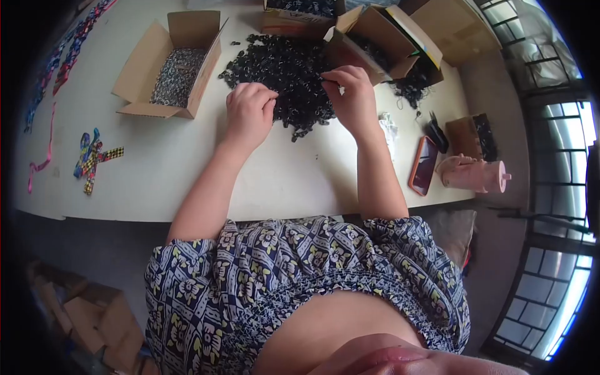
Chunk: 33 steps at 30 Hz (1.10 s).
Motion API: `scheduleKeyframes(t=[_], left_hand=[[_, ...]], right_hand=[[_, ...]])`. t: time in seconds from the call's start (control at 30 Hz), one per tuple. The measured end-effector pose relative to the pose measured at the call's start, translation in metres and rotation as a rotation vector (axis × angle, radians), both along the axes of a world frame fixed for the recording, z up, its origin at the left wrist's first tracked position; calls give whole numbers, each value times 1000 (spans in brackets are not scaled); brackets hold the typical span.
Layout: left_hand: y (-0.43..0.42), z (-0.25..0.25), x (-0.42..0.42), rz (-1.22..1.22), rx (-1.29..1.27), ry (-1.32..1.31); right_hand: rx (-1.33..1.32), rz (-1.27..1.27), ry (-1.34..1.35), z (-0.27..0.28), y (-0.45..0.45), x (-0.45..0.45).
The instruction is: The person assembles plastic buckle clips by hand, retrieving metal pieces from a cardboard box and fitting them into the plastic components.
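A wide heap of small black clip-like pieces (284, 65) lies on the pale table, some showing bits of metal. At the heap's near left edge is my left hand (249, 112), its fingers curled and thumb drawn in toward the fingertips. My right hand (356, 100) is over the heap's right edge, with thumb and index finger bent into a pinch. Whatever either hand holds is too small and dark against the heap to name. Left of the heap stands an open cardboard box (206, 81) filled with small silvery metal pieces (178, 78).
Behind the heap stand cardboard boxes (297, 25) with more black pieces. To the right lie an orange-cased phone (424, 165), a pink tumbler (475, 175) and a dark tool (436, 135). Patterned ribbon strips (94, 159) and a pink ribbon (50, 144) are at left.
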<state>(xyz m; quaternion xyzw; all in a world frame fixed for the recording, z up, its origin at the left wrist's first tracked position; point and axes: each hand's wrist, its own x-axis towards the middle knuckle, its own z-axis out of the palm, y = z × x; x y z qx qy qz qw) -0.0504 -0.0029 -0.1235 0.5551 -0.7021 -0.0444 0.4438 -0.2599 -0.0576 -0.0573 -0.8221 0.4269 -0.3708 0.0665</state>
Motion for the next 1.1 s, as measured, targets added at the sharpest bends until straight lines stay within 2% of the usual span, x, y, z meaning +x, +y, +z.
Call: scheduleKeyframes(t=[0.2, 0.47, 0.87, 1.1], left_hand=[[1, 1, 1, 3, 28, -19], [5, 5, -3, -12, 31, -53], [8, 15, -12, -91, 91, -31], [17, 24, -14, -119, 99, -85]], right_hand=[[173, -55, 116, -20, 11, 13], [101, -145, 125, -39, 22, 27], [64, -140, -84, -45, 21, 14], [55, -124, -32, -40, 29, 20]])
